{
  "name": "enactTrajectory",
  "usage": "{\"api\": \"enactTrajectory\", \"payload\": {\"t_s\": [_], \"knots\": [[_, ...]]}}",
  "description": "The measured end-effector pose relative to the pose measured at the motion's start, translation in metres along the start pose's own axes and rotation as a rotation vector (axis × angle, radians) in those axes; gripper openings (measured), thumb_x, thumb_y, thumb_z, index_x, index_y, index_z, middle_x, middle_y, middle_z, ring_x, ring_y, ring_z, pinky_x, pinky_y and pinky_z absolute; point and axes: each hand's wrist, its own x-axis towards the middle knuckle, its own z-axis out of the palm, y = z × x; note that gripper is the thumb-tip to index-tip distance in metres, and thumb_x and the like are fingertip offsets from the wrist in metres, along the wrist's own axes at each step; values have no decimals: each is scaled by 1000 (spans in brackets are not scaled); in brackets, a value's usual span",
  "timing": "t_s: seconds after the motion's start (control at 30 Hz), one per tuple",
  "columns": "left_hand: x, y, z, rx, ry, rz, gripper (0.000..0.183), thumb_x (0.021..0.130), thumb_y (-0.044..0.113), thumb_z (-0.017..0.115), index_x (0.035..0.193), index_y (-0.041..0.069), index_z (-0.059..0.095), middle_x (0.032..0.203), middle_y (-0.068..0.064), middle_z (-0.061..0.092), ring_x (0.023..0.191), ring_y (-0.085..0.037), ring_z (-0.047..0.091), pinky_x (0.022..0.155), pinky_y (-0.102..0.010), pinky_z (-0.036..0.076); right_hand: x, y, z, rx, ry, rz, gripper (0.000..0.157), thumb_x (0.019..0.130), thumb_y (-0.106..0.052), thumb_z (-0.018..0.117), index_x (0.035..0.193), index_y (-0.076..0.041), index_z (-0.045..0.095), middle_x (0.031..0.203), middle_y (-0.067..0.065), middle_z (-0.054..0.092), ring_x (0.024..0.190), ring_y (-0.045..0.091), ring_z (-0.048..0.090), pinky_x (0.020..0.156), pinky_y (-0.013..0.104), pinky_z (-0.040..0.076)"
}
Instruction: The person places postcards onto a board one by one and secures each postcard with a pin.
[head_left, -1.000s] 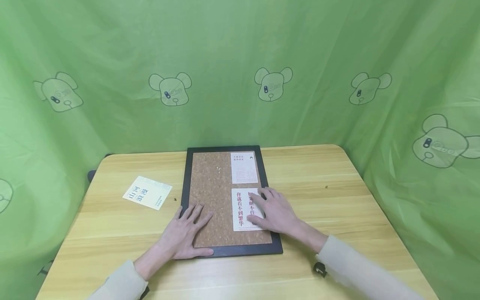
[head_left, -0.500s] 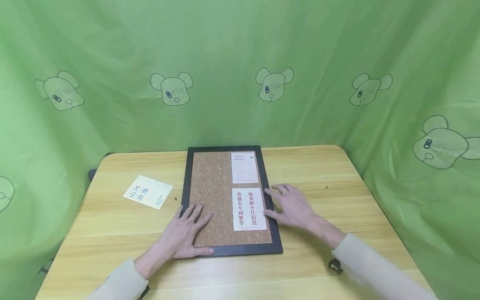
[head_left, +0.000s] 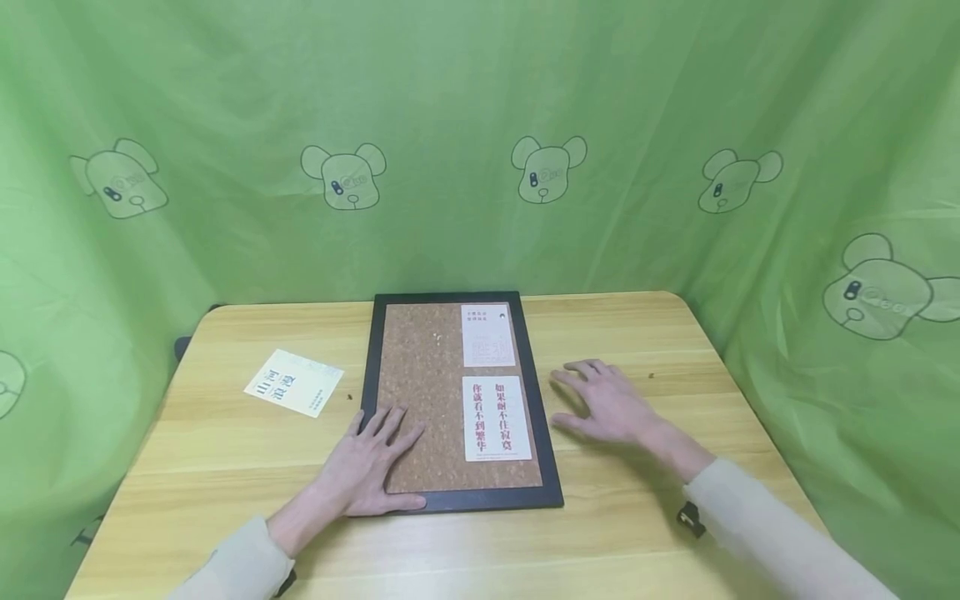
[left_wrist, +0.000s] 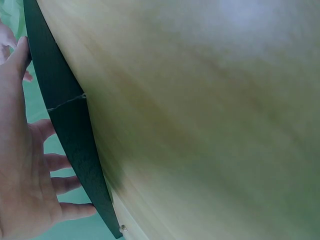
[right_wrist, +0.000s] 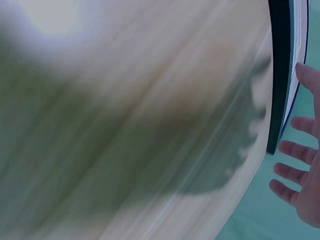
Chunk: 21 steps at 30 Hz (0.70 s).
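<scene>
A cork board [head_left: 420, 375] in a black frame lies on the wooden table. My left hand [head_left: 369, 467] rests with spread fingers on its lower left corner, the thumb along the bottom frame; the left wrist view shows the fingers at the black frame edge [left_wrist: 75, 125]. To the right of the board my right hand [head_left: 607, 406] hovers over the table with fingers apart, holding nothing; its shadow shows in the right wrist view. A white card with red characters [head_left: 497, 418] lies at the board's lower right. Above it is a pale card [head_left: 488, 335] with a small pin-like dot near its top right corner.
A white card with blue characters [head_left: 294, 383] lies tilted on the table left of the board. Small dark specks lie on the wood [head_left: 650, 376] and beside the board. A green curtain [head_left: 450, 233] hangs behind the table and along both sides.
My right hand has left the red-lettered card and moved right, past the board's frame and over the table. My left hand has stayed on the corner.
</scene>
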Motion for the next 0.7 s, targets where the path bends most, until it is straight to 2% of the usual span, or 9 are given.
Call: {"api": "enactTrajectory", "payload": {"t_s": [0.2, 0.4, 0.57, 0.7], "knots": [[0, -1, 0, -6, -4, -1, 108, 80, 94, 53, 161, 23, 45, 164, -22, 46, 151, -45, 46, 117, -69, 43, 0, 22, -1, -31, 1, -27, 80, 95, -66, 66, 157, -17, 51, 156, 19, 55, 141, 45, 53, 118, 68, 42], [0, -1, 1, 1, -6, 0, 108, 80, 94, 53, 161, 23, 45, 164, -22, 46, 151, -45, 46, 117, -69, 43, 0, 43, 1, -60, 10, -33, 79, 94, -64, 68, 156, -18, 52, 155, 19, 55, 141, 45, 52, 117, 70, 40], [0, -1, 0, 7, -3, 2, 108, 80, 94, 53, 161, 23, 46, 164, -21, 47, 151, -45, 47, 117, -68, 43, -2, 62, 3, -124, 36, -62, 80, 93, -65, 68, 154, -16, 54, 153, 20, 57, 139, 45, 53, 117, 69, 41], [0, 0, 0, 4, -5, 1, 108, 80, 94, 53, 161, 23, 46, 164, -22, 47, 151, -45, 46, 117, -69, 43, -5, 76, 4, -182, 23, -69, 80, 94, -66, 66, 154, -14, 54, 151, 20, 58, 140, 43, 54, 118, 68, 41]]}}
